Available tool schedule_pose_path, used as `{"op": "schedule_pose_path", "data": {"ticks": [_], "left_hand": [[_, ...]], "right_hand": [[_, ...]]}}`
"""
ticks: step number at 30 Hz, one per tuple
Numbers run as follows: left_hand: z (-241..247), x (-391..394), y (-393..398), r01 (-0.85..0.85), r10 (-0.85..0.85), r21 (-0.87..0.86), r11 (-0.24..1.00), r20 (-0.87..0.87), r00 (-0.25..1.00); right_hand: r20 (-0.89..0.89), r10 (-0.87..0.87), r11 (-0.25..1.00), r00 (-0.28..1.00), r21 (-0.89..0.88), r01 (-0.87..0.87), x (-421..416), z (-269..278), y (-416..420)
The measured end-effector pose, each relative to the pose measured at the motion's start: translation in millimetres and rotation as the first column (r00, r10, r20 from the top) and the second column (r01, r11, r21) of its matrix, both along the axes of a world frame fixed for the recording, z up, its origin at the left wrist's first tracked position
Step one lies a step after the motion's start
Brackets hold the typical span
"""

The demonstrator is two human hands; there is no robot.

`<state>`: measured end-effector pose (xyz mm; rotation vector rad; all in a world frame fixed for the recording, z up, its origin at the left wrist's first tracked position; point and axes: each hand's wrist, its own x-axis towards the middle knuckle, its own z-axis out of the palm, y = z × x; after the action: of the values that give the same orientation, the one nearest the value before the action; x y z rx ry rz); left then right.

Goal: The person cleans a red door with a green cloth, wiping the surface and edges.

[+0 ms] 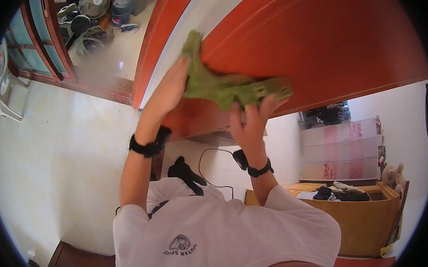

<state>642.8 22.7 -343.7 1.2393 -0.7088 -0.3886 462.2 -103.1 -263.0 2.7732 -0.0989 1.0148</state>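
Note:
A green cloth [220,86], partly blurred, is spread between both hands against a red-brown door panel [314,41]. My left hand [176,79] holds the cloth's left end beside the door's pale edge strip [180,37]; its fingers are mostly hidden behind the fabric. Lower and to the right, my right hand [251,122] grips the cloth's other end, fingers spread along it near the panel's lower part. Each wrist wears a black strap with a small device.
Past the sliding glass door [36,37] stand a fan [94,3] and a water jug [122,10]. A white plastic chair [4,90] is at far left. At right are a drawer unit [340,150] and a wooden cabinet [352,217] holding clothes. A dark cable [201,159] hangs below the door.

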Motion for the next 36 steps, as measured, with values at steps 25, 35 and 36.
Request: {"op": "schedule_pose_path", "data": {"ticks": [25,35,36], "left_hand": [[117.9,-94.7,-48.2,-0.683,0.463,-0.155,0.714,0.836,0.294],[62.4,-110.4,-86.7,-0.684,0.478,-0.215,0.698,0.85,0.221],[73.8,-111.1,-87.9,-0.66,0.458,-0.232,0.714,0.869,0.19]], "right_hand": [[0.408,-0.166,0.844,0.898,0.53,-0.084,-52.7,64.5,-35.9],[0.435,-0.092,0.899,0.896,0.422,-0.113,-62.3,-15.0,-40.7],[0.483,-0.123,0.883,0.867,0.451,-0.126,-66.7,-2.5,-48.4]]}}
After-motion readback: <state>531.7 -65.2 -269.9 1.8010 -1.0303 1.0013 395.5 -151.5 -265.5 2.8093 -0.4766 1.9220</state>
